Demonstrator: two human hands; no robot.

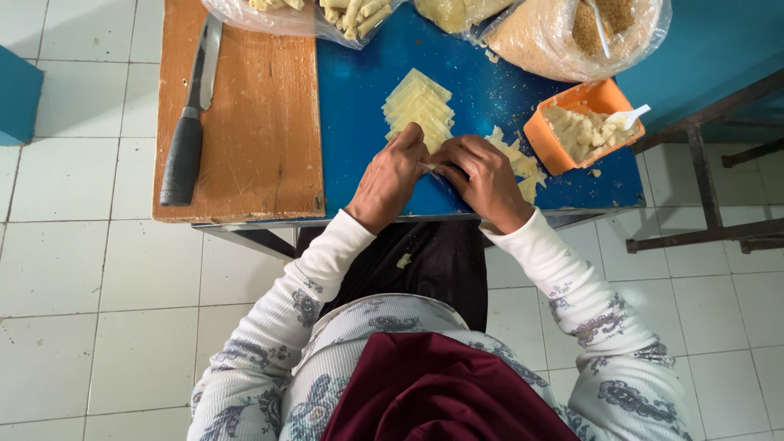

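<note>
Between both grips point(433, 167), a pale wrapper point(430, 167).

My table top point(359, 131) is bright blue, and I place everything else by it. On its left part lies a warm brown wooden board point(253, 122) with darker grain streaks, and on that board a knife point(189, 122) with a dull grey blade and a matt black handle. In the middle of the blue sits a pale yellow stack of pastry squares point(418, 104). At the table's right edge stands an orange tub point(545, 139) of creamy white filling, a white spoon point(630, 116) in it. Below the table, my sleeves point(327, 261) are white with grey-purple paisley, my scarf point(441, 392) maroon. The floor tiles point(73, 269) around the table are off-white.
</note>
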